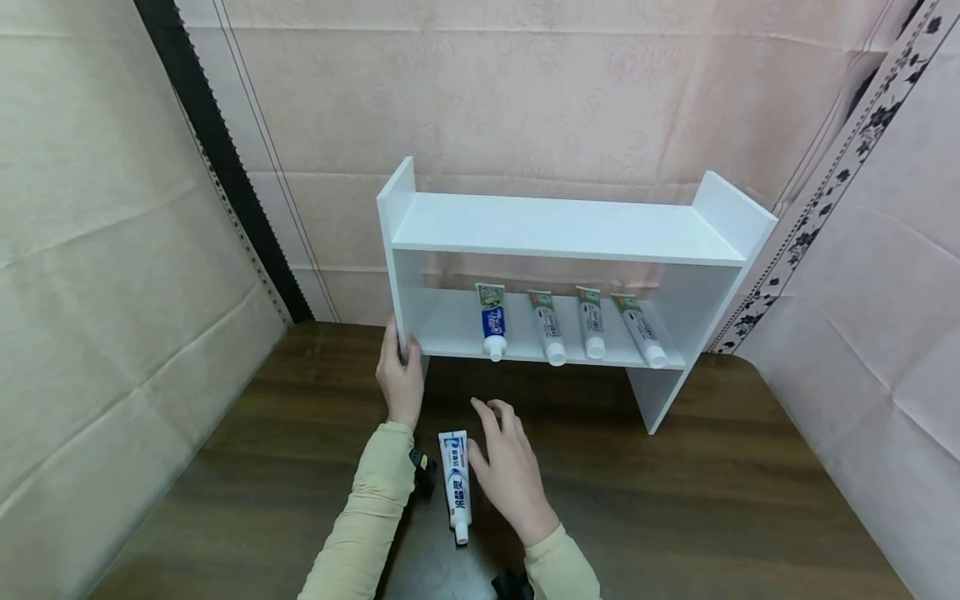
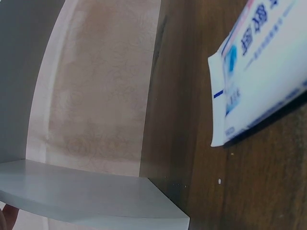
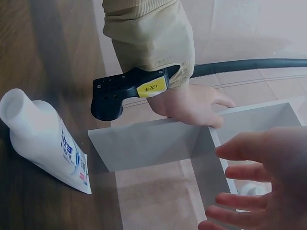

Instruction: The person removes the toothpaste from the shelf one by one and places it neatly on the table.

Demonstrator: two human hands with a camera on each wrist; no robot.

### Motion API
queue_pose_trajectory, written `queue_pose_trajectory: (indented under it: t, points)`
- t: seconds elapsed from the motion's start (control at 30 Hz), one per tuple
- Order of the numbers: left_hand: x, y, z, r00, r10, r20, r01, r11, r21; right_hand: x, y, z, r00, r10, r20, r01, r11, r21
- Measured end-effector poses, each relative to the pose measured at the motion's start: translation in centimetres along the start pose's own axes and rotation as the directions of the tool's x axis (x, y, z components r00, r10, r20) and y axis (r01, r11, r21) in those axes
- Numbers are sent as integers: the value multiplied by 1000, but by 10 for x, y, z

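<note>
A white two-tier shelf (image 1: 562,225) stands on the table. My left hand (image 1: 402,379) grips the lower front of its left side panel, thumb on one face and fingers on the other. A white toothpaste tube with blue print (image 1: 455,483) lies on the table between my forearms, its cap toward me. Just right of this tube is my right hand (image 1: 510,467), with relaxed, spread fingers and nothing in them. The right wrist view shows those fingers (image 3: 242,201) in front of the shelf, with the tube (image 3: 50,143) off to the left.
On the lower tier lie a blue-labelled tube (image 1: 492,321) and three green-and-white tubes (image 1: 548,325), caps toward the front. Pale cloth (image 1: 525,100) hangs behind and on both sides of the brown wooden table (image 1: 720,500). A black camera mount (image 3: 127,88) is strapped to the left wrist.
</note>
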State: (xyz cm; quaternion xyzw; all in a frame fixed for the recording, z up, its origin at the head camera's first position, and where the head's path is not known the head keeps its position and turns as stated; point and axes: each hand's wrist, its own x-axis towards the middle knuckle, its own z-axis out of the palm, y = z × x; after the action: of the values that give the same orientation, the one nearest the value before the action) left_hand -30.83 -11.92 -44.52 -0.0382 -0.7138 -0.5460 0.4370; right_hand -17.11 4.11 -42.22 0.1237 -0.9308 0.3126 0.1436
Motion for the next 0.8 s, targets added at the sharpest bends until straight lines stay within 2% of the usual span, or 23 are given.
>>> queue_pose_trajectory:
  t: [0.8]
  points:
    - [-1, 2, -1, 999, -46, 16, 46, 999, 15, 24, -1, -14, 987, -28, -158, 35, 999, 39]
